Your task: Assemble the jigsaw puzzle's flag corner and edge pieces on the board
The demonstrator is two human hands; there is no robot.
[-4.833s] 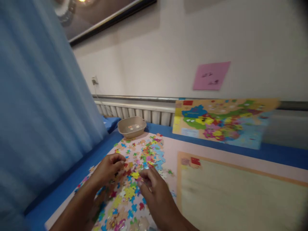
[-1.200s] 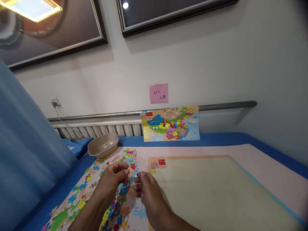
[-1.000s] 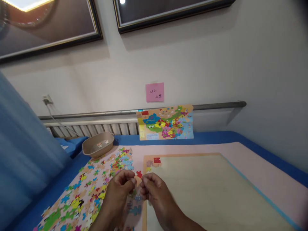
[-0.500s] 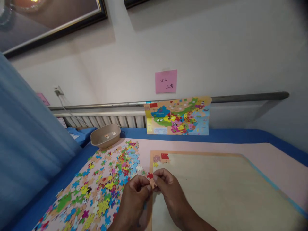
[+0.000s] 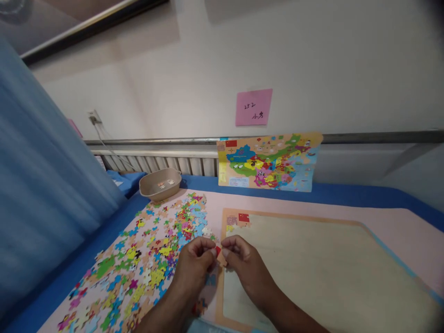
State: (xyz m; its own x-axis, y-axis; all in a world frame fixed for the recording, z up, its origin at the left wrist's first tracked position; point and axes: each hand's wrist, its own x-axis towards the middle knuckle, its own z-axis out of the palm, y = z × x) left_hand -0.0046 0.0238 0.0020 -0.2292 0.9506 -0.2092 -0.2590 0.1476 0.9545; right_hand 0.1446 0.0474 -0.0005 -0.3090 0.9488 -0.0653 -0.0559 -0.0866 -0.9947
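Note:
Between my two hands is a red and peach jigsaw puzzle piece, pinched at its edges. My left hand has thumb and forefinger closed on its left side. On the other side, my right hand grips it the same way. Below and beyond the hands lies the puzzle board, a pale surface with a peach border. A few joined pieces, with a red flag piece among them, sit in its upper left corner. Loose puzzle pieces spread over the pink sheet left of my left hand.
A beige basin with a few pieces inside stands at the back left. The colourful map picture leans against the wall rail. A blue curtain hangs at the left. A pink note is stuck on the wall.
The view has shifted, so the scene sits a little further right and higher. My fingers have moved on the puzzle piece, covering more of its red part. Both hands still hold it.

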